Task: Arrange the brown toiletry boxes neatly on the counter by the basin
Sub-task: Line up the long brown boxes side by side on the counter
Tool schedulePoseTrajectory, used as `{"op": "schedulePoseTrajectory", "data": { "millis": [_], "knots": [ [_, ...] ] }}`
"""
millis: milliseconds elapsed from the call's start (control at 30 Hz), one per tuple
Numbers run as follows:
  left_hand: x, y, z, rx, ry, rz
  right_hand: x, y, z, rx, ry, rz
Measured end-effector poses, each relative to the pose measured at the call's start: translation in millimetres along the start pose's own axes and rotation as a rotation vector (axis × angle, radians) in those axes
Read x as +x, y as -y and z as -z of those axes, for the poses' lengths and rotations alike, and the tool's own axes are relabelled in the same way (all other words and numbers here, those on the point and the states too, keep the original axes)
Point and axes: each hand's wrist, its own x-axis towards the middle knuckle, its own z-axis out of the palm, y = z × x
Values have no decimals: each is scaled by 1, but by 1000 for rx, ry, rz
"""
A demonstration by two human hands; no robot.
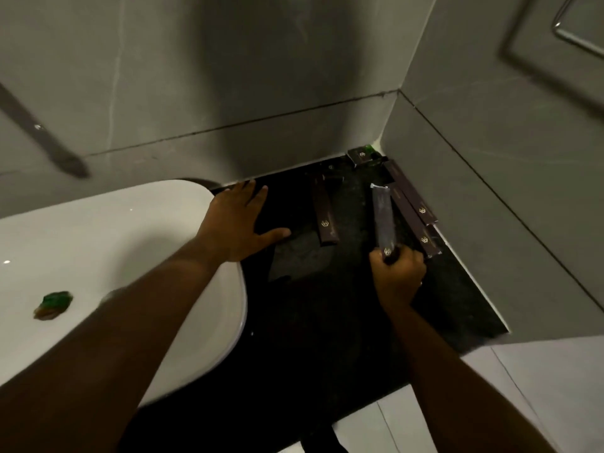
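Head cam: the right hand (397, 276) is clamped around the near end of one long brown box (383, 220), long axis pointing away toward the back wall. Just right of it, two more boxes (412, 209) lie along the side wall, so I'd guess it slots in beside them. Another box (323, 215) lies off to its left, nearer the left hand (238, 223), which rests flat and open, gripping nothing, across the basin (98, 243) rim. The counter (327, 322) is dark, glossy stone in a grey-tiled corner.
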Motion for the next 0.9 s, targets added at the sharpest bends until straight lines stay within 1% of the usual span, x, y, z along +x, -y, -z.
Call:
{"op": "schedulePoseTrajectory", "data": {
  "millis": [33,100,200,333,533,667,900],
  "knots": [
    [0,0,-1,-2,-7,-4,-18,-3,8,4,16,-2],
    [-2,1,-2,-31,-26,-11,-55,-8,20,-32,106,1],
    [-3,3,-5,-52,-22,-11,-109,-12,27,-129,225,107],
    [0,5,-8,-40,-23,-16,-159,-10,21,-148,277,178],
    [-2,5,-10,-64,-30,-24,-189,-22,6,-210,256,235],
    [-3,4,-10,-84,-40,-17,-191,-30,6,-222,239,222],
    [-5,4,-9,-87,-42,-24,-193,-34,5,-260,171,254]
  ]
}}
